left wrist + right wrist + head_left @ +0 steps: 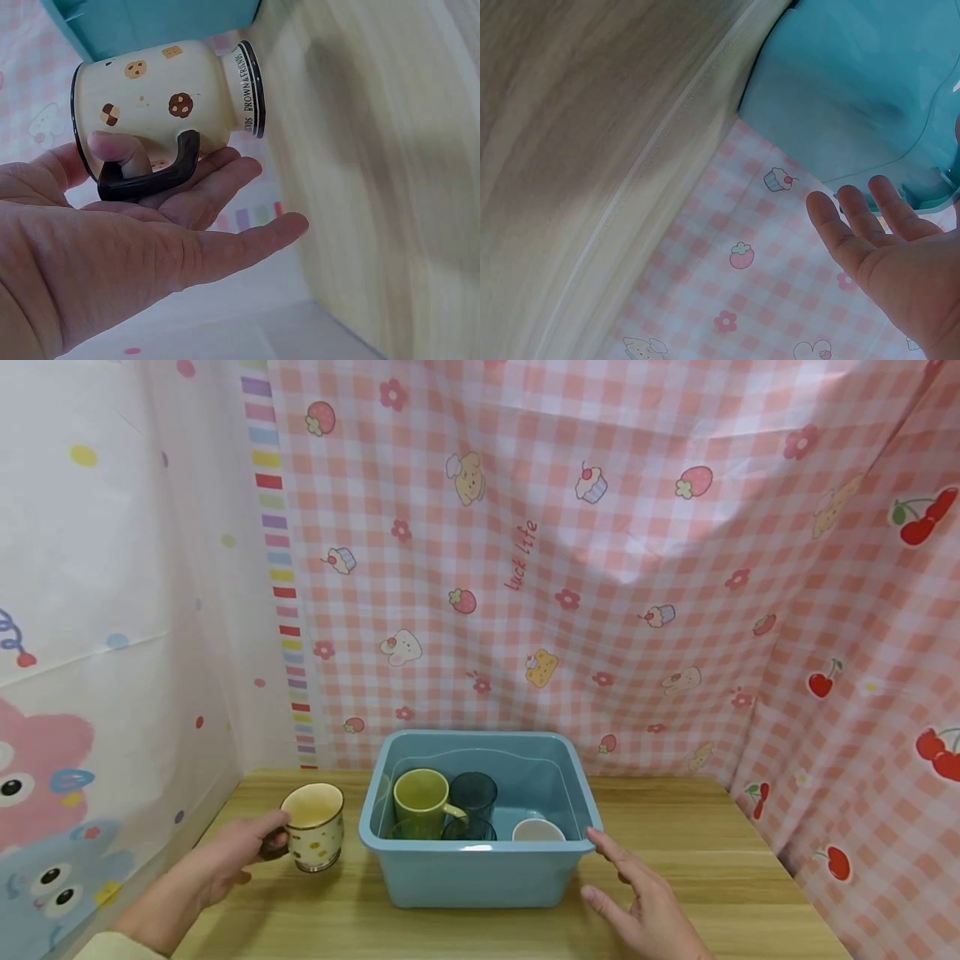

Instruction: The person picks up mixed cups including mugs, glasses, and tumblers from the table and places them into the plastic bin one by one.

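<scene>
My left hand (228,858) holds a cream mug (318,837) by its dark brown handle (154,180), a finger hooked through the loop. Small cookie pictures and a lettered dark band near the base decorate this mug, which is upright left of the blue plastic bin (480,877). My right hand (645,902) has its fingers loosely extended, fingertips right at the bin's front right rim. Inside the bin are an olive-green mug (422,792), a dark glass cup (474,792), another dark glass (469,830) partly behind the front wall, and a white cup (538,832).
Beneath everything is a wood-grain table (675,835). A pink checked cloth (525,568) hangs behind it and along the right side. On the left hangs a white cloth (112,610) with cartoon figures.
</scene>
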Demonstrator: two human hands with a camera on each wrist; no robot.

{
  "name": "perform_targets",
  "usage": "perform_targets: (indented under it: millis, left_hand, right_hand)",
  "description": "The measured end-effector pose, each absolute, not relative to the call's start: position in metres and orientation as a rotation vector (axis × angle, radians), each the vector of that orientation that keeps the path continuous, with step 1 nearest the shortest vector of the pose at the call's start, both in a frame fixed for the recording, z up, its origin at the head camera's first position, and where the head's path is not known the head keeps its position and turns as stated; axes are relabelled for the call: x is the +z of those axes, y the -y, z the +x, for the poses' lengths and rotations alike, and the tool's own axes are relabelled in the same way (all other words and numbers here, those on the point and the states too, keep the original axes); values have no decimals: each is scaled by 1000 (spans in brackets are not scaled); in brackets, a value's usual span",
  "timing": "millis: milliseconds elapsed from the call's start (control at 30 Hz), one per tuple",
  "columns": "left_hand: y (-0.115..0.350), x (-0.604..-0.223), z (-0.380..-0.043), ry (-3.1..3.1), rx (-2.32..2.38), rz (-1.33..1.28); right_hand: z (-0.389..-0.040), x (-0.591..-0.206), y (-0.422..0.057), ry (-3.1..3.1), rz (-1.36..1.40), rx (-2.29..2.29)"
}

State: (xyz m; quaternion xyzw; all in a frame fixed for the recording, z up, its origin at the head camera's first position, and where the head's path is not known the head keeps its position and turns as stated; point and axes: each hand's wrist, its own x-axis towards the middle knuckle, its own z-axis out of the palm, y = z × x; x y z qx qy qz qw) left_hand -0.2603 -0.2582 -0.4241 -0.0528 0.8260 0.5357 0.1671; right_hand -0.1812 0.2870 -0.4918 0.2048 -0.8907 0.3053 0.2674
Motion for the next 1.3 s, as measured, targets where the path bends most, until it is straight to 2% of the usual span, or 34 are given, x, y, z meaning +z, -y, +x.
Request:
perform_targets:
  millis: [800, 1300]
  left_hand:
    - [258, -352, -261, -2463, 1487, -97]
    - [231, -303, -265, -2551, 1427, 15]
  right_hand:
    - [-180, -489, -287, 2430, 532, 823]
    - [-181, -491, -288, 2412, 558, 815]
